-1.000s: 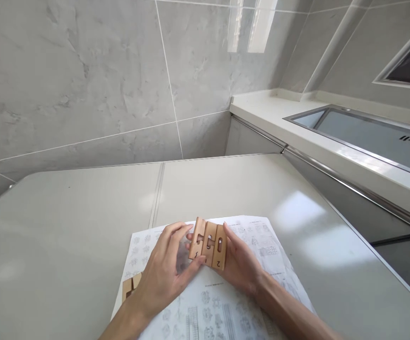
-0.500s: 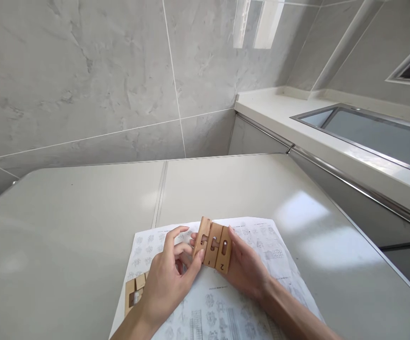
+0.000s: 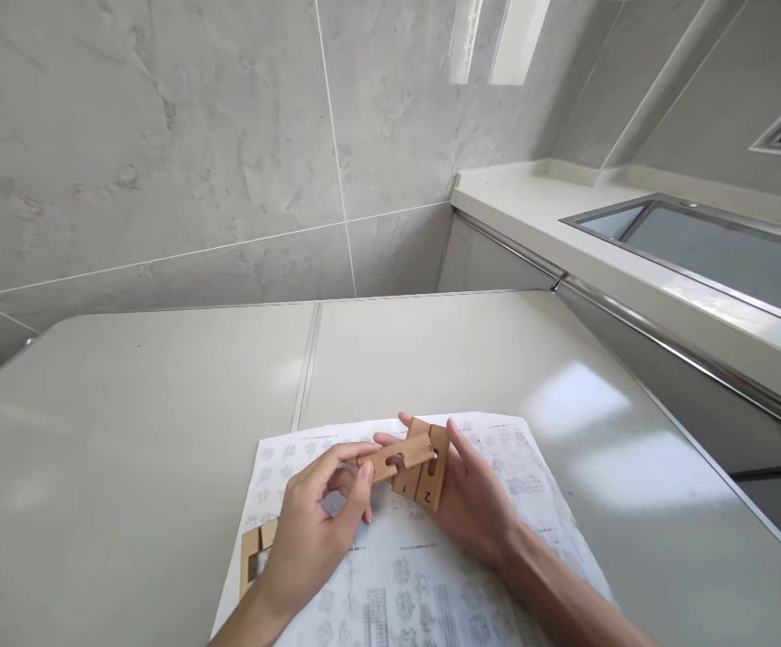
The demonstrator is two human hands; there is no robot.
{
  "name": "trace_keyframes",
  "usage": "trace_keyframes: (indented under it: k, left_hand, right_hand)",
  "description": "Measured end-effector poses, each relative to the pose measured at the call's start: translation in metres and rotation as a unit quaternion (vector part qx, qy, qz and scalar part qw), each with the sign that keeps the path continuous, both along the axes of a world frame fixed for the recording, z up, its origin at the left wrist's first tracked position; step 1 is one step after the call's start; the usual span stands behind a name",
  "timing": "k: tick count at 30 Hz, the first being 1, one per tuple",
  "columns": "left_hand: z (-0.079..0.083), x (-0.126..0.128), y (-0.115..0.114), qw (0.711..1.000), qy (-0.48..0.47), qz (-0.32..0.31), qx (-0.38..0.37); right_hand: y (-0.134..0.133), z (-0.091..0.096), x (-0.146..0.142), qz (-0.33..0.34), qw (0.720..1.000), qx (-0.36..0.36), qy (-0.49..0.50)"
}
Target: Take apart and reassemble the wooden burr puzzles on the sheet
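Numeral 2 point(image 3: 428, 496) is showing on one wooden piece point(image 3: 433, 486), numeral 1 point(image 3: 403, 490) is appearing on the adjoining piece point(image 3: 408, 480); print point(image 3: 418, 546) on the paper sheet point(image 3: 356, 580) is proving illegible

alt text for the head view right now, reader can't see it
The left hand holds a slotted wooden piece across two wooden pieces marked 1 and 2 in the right hand. Below is a printed sheet on a pale table, with more wooden pieces partly hidden by the left hand.
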State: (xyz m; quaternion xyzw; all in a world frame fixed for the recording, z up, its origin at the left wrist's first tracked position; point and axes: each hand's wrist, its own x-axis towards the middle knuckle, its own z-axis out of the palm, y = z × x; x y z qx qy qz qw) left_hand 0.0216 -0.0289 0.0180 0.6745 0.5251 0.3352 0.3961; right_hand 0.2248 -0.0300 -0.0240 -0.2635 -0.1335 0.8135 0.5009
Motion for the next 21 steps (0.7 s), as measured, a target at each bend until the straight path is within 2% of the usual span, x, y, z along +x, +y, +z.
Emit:
trace_keyframes:
  k: [4,14,18,21]
  left_hand:
    - [0.000,0.001,0.002,1.000,-0.004,-0.012,0.006]
    - [-0.008,-0.001,-0.001,0.996,0.043,-0.033,0.076]
    - [-0.007,-0.001,-0.001,0.997,0.031,-0.043,0.059]
    - [-0.007,-0.002,0.000,0.998,0.013,-0.053,0.016]
  right_hand:
    - [-0.001,-0.003,-0.002,0.019,1.000,-0.006,0.008]
    - [-0.006,-0.004,-0.008,0.037,0.999,-0.024,0.000]
    - [-0.008,-0.010,-0.009,0.047,0.999,-0.009,-0.012]
    - [-0.008,-0.011,-0.009,0.051,0.998,-0.002,-0.021]
